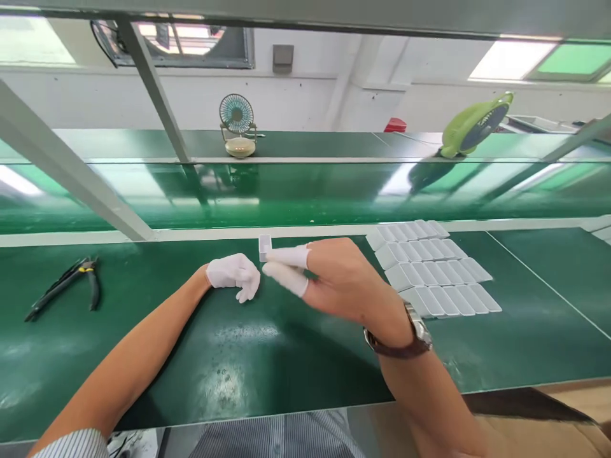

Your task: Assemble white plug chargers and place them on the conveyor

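My left hand (235,275) wears a white glove and rests on the green bench top (248,356) with its fingers curled; whether it holds anything is hidden. My right hand (329,277) is raised just to its right, with white finger cots on the thumb and forefinger and a watch at the wrist. Those two fingers pinch a small white plastic part (264,247) by its edge, above the bench. Rows of white plastic pieces (432,267) lie flat on the bench to the right of my right hand.
Black pliers (67,284) lie at the left of the bench. Beyond runs a glossy green conveyor belt (305,194). A small teal desk fan (237,124) and a tilted green fan (475,124) stand on the far shelf. Grey frame struts (71,172) slant across the left.
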{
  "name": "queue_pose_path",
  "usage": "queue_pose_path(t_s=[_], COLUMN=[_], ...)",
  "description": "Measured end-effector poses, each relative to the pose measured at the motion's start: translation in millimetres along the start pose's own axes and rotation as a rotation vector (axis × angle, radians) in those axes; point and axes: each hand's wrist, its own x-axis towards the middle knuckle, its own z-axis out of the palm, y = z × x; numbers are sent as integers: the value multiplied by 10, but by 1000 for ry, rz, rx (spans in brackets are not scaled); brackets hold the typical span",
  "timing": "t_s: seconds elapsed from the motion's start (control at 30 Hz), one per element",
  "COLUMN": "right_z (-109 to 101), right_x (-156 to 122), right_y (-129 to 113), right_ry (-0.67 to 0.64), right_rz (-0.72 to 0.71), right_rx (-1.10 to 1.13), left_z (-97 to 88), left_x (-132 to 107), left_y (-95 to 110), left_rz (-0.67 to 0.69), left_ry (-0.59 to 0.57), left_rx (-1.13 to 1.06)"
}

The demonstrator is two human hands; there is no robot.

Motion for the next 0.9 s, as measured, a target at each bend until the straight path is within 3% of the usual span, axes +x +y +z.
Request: queue_pose_path(t_s=[0.07,0.13,0.23,0.33,0.47,0.63,0.9], right_z=[294,610,1000,1226,1359,1375,1301], right_x=[-18,-113,-284,-393,-461,-509,-522], right_y=[279,551,853,993,1065,1054,752], right_ry=[-50,-101,-142,-139,-132,-85,-73], right_rz=[60,87,70,52,37,-31,-395], right_rx=[-180,-259,-203,-185,-166,-110,110], left_z=[8,43,155,288,373,343,283], left_x=[5,6,-7,-20,-15,9,96], left_y=[28,65,89,58,6,3,-41], left_rz=[-38,-52,-54,-87,-98,-110,-178], left_ry=[-267,-462,-599,-716,-748,-717,-827], left_rx=[16,9,2,5,-36,-53,-47])
